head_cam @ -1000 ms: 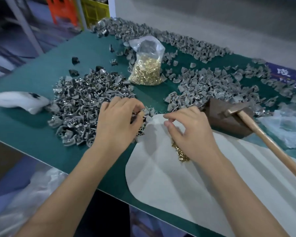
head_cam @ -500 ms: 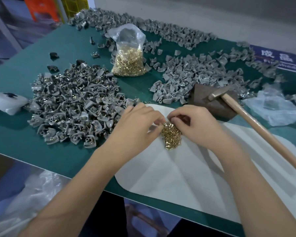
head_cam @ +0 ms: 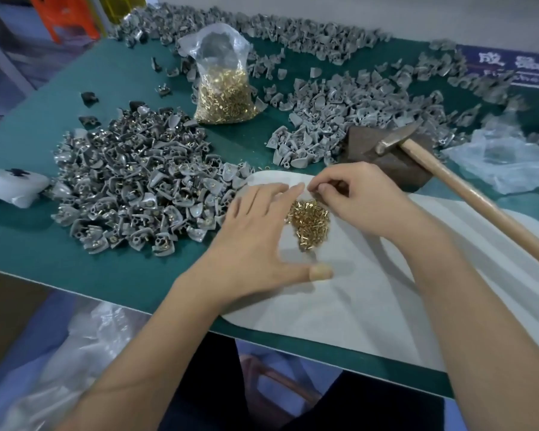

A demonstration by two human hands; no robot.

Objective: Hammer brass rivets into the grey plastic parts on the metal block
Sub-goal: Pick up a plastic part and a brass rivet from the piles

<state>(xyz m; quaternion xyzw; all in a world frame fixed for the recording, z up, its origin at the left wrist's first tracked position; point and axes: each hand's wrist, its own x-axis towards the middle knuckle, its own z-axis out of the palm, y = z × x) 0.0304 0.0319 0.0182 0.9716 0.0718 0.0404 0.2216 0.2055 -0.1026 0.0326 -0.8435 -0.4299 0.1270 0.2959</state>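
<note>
Hands at the loose brass rivets [head_cam: 308,220] on the white sheet [head_cam: 371,293].

Right hand [head_cam: 360,202] curled, fingertips pinched at the heap's far edge, a rivet between them not discernible; left hand [head_cam: 259,241] flat, fingers straight, just left of the heap. Beyond the heap: metal block [head_cam: 383,157] bearing the hammer [head_cam: 442,169]; grey plastic parts [head_cam: 339,116] behind it, riveted parts [head_cam: 131,188] left.

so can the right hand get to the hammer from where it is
Probably yes: the right hand sits beside the hammer, whose handle lies bare across the block, with nothing between them.
</note>
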